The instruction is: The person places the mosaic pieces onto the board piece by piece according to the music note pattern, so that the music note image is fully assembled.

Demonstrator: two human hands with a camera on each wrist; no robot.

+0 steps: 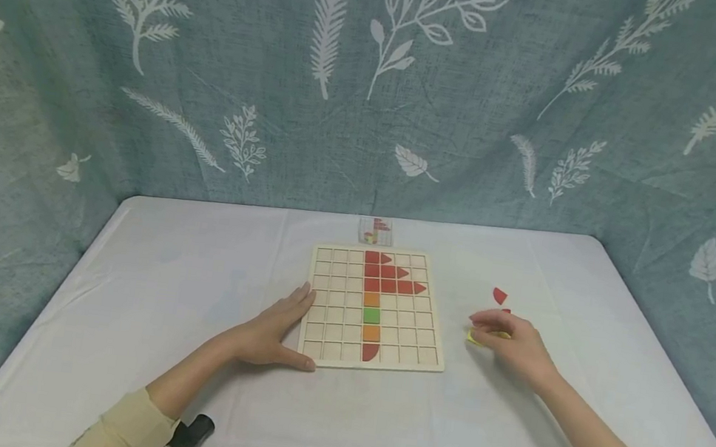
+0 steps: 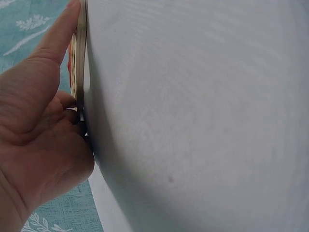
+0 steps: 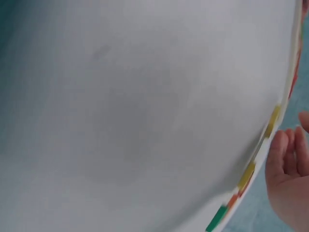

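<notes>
A pale wooden grid board (image 1: pixel 334 329) lies on the white table. Red pieces (image 1: pixel 381 271) fill parts of its upper rows. Down one column run orange (image 1: pixel 372 299), green (image 1: pixel 371 315) and orange squares, with a rounded red piece (image 1: pixel 370 352) at the bottom. My left hand (image 1: pixel 271 328) rests at the board's lower left corner, fingers along the left edge and thumb at the near edge. To the board's right, my right hand (image 1: pixel 514 343) is low over loose pieces, fingers slightly bent. A yellow piece (image 1: pixel 474 338) shows under its fingertips; the hand hides others.
Beyond the board lies a small pattern card (image 1: pixel 375 232) with a similar coloured design. A loose red piece (image 1: pixel 499 296) sits past my right hand. In the right wrist view, yellow (image 3: pixel 246 175) and green (image 3: pixel 216 218) pieces lie near the hand. A leaf-patterned curtain (image 1: pixel 340 154) stands behind the table.
</notes>
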